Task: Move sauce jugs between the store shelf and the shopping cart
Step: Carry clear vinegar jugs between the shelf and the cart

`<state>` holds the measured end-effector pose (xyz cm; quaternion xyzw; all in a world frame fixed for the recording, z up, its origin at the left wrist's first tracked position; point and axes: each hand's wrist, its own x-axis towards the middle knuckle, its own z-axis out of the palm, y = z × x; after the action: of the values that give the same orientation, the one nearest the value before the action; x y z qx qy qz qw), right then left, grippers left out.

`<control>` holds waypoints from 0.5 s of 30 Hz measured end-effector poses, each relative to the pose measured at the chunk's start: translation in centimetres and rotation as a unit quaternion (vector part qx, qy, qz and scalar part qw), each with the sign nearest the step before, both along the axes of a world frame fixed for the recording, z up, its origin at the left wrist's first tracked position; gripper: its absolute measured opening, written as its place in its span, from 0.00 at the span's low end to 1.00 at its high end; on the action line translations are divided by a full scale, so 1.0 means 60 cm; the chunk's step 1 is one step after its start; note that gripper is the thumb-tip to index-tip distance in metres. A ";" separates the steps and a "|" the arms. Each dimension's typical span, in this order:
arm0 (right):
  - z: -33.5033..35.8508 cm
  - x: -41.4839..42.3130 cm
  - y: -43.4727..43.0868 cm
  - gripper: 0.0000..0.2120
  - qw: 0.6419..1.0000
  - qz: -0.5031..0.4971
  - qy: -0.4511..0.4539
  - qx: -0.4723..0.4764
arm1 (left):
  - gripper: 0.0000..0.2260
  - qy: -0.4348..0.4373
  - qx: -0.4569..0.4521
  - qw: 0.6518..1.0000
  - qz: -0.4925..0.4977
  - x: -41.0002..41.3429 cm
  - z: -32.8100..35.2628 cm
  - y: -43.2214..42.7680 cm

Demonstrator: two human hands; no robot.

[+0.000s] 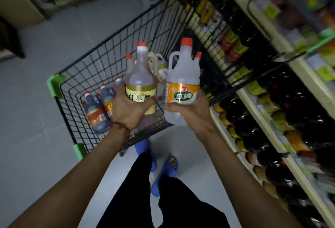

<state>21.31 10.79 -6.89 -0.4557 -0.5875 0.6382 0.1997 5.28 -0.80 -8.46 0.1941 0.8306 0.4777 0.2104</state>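
Sauce jug with the gold label [140, 73] is in the left grip [126, 109], and a second sauce jug with the orange label [183, 78] is in the right grip [189, 109]. Each grip is a bare hand clamped around the lower belly of its jug, not on the handle. Both jugs are upright, with orange caps on top, and they stand in the air side by side, close together but, as far as I can see, not touching. They hang above the near edge of the shopping cart [55, 84], more toward its near right corner.

Inside the cart some dark jugs [97, 117] lie on their sides by the near left corner. A few pale jugs [159, 64] stand further in, partly hidden behind the two held ones. The store shelf [262, 123] runs along the right side of the cart, and its rows of dark bottles [290, 101] look full, though that part is blurred.

I judge this is the carrying step, with two jugs in transit between shelf and cart. Which way they go, the picture does not tell.

If they go into the cart, the next move calls for lowering them onto the free wire floor near the right side, clear of the lying dark jugs. If they go to the shelf, it calls for a turn to the right and a free gap in a row. In both cases the smooth plastic probably needs a firm hold.
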 end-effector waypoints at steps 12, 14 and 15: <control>0.156 0.152 -0.062 0.35 0.977 -0.195 0.022 0.078 | 0.34 0.004 0.090 0.980 -0.176 0.113 0.165 0.077; 0.177 0.170 -0.080 0.35 0.968 -0.228 0.012 0.102 | 0.37 -0.001 0.111 0.971 -0.214 0.128 0.179 0.088; 0.189 0.177 -0.089 0.34 0.964 -0.243 0.007 0.107 | 0.39 -0.003 0.120 0.965 -0.233 0.136 0.187 0.091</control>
<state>31.94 5.47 4.44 -0.5562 -0.5223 0.5070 0.4009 13.43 4.67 2.78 0.4049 0.6984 0.5120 0.2934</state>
